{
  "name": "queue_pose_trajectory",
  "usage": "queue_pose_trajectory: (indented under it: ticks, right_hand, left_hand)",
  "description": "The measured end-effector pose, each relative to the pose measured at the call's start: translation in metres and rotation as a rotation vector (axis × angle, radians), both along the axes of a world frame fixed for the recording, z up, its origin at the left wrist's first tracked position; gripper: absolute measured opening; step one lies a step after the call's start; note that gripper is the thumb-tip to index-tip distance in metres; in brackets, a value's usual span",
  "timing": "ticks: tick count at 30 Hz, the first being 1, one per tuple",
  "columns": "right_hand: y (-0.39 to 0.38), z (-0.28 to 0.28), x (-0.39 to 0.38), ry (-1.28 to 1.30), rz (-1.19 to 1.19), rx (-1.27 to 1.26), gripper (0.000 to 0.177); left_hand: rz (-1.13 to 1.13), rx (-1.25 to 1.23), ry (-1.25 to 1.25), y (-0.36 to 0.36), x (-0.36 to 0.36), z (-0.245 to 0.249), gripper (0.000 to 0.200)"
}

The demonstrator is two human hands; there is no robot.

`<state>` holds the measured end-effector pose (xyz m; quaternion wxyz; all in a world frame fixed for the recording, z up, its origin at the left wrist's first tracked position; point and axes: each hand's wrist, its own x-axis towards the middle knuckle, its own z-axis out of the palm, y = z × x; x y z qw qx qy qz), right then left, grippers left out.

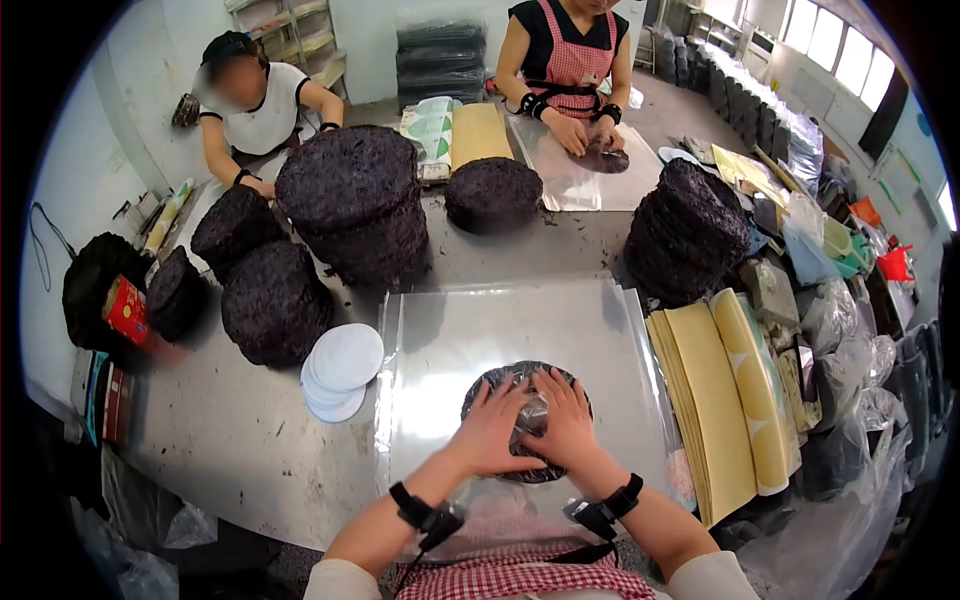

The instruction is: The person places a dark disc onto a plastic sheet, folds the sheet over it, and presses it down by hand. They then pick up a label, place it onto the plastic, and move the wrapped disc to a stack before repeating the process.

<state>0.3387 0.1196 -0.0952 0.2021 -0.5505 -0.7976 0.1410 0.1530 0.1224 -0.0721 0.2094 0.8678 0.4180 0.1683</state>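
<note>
My left hand (494, 430) and my right hand (560, 420) lie side by side on a flat, dark round cake (524, 428) that looks like dried seaweed. Fingers on both hands are spread and press down on it, with the thumbs toward the middle. Shiny clear film seems to cover the cake, and the hands hide much of it. Beneath is a stack of clear plastic sheets (450, 330) on the metal table (220, 440). White paper discs (345, 357) lie just left of the sheets.
Tall stacks of dark round cakes stand at the back left (350, 200) and right (687, 235). Yellow paper sheets (705, 400) lie at my right, beside crumpled plastic bags (850, 450). Across the table, one co-worker (570, 60) handles another dark cake (605, 158); a second person (265, 100) is at left.
</note>
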Motion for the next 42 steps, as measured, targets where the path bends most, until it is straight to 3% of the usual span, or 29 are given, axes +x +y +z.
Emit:
queue_pose_trajectory:
  ticks: [3, 4, 7, 11, 15, 17, 18, 19, 20, 21, 22, 23, 25, 27, 29, 32, 35, 38, 42]
  right_hand:
    - [-0.001, -0.019, -0.005, -0.213, 0.033, 0.200, 0.084]
    - [0.001, -0.016, -0.003, -0.204, 0.095, 0.193, 0.080]
    - [-0.012, 0.010, 0.009, 0.098, 0.142, 0.046, 0.076]
    - [-0.030, -0.009, 0.003, -0.139, -0.032, 0.080, 0.068]
    - [-0.032, -0.021, 0.006, -0.013, -0.055, 0.104, 0.062]
    - [-0.034, 0.023, 0.045, 0.146, 0.168, -0.113, 0.049]
    - [-0.037, 0.028, 0.075, 0.102, 0.118, -0.003, 0.029]
    - [-0.037, 0.043, 0.112, 0.000, -0.093, -0.042, 0.020]
    - [-0.036, 0.044, 0.160, -0.024, -0.308, 0.303, 0.020]
    - [-0.040, 0.074, 0.196, 0.050, -0.581, 0.199, 0.027]
    - [-0.040, 0.075, 0.261, -0.073, -0.795, 0.173, 0.029]
    - [-0.047, 0.031, 0.345, -0.022, -1.003, 0.411, 0.030]
    - [-0.088, 0.009, 0.440, -0.716, -0.971, -0.170, 0.034]
    - [-0.103, 0.011, 0.402, -0.517, -0.752, -0.200, 0.036]
    - [-0.109, 0.036, 0.333, -0.074, -0.586, -0.241, 0.033]
    - [-0.080, 0.059, 0.294, -0.228, -0.801, -0.202, 0.026]
    - [-0.046, 0.009, 0.347, -0.474, -0.732, 0.427, 0.024]
    - [-0.035, -0.008, 0.340, -0.304, -0.938, 0.235, 0.023]
    - [-0.038, -0.017, 0.347, -0.040, -1.034, 0.331, 0.023]
  left_hand:
    - [0.275, -0.124, -0.442, -0.015, 0.026, -0.012, 0.070]
    - [0.257, -0.024, -0.335, -0.015, 0.031, -0.014, 0.061]
    - [0.145, 0.100, -0.123, -0.013, 0.028, -0.020, 0.061]
    - [0.136, 0.109, -0.069, -0.018, 0.035, -0.019, 0.056]
    - [0.169, 0.129, 0.106, -0.015, 0.041, -0.021, 0.053]
    - [0.173, 0.118, 0.124, -0.018, 0.041, -0.019, 0.051]
    - [0.170, 0.119, 0.106, -0.020, 0.040, -0.018, 0.051]
    - [0.185, 0.118, 0.090, -0.020, 0.041, -0.018, 0.050]
    - [0.192, 0.143, 0.075, -0.020, 0.044, -0.019, 0.050]
    - [0.204, 0.162, 0.072, -0.021, 0.044, -0.021, 0.049]
    - [0.218, 0.178, 0.075, -0.022, 0.045, -0.023, 0.049]
    - [0.222, 0.188, 0.070, -0.023, 0.045, -0.025, 0.049]
    - [0.241, 0.211, 0.063, -0.024, 0.046, -0.028, 0.048]
    - [0.237, 0.204, 0.047, -0.022, 0.046, -0.026, 0.048]
    - [0.235, 0.201, 0.049, -0.024, 0.046, -0.026, 0.048]
    - [0.220, 0.186, 0.052, -0.026, 0.045, -0.022, 0.048]
    - [0.208, 0.192, 0.074, -0.024, 0.045, -0.022, 0.051]
    - [0.214, 0.198, 0.070, -0.023, 0.044, -0.025, 0.052]
    - [0.215, 0.195, 0.049, -0.024, 0.046, -0.021, 0.050]
